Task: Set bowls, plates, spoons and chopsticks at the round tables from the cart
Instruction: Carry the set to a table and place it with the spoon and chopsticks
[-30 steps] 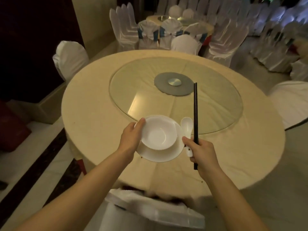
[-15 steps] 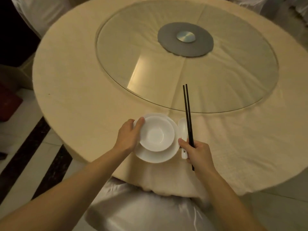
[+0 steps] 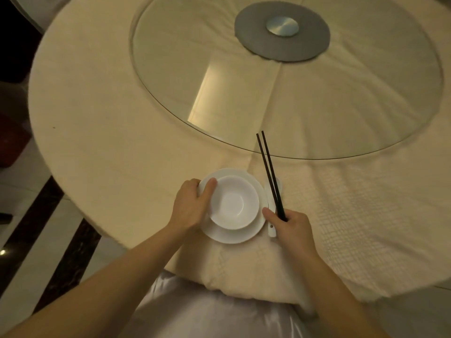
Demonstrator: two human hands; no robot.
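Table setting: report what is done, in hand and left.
Done: bowl stacked on plate at the near table edge. In hand: left hand grips the plate rim; right hand holds chopsticks and spoon. Left: lay both beside the plate, then the other places.

Inside the plate [image 3: 229,236], the bowl [image 3: 234,203], near the close edge of the tabletop [image 3: 122,132] (touching it or not, hard to tell). Just right of the plate, the spoon [image 3: 271,230]. Across the spoon, the chopsticks [image 3: 268,172], tips toward the glass disc [image 3: 341,106] behind. Down in front, a chair [image 3: 207,313].
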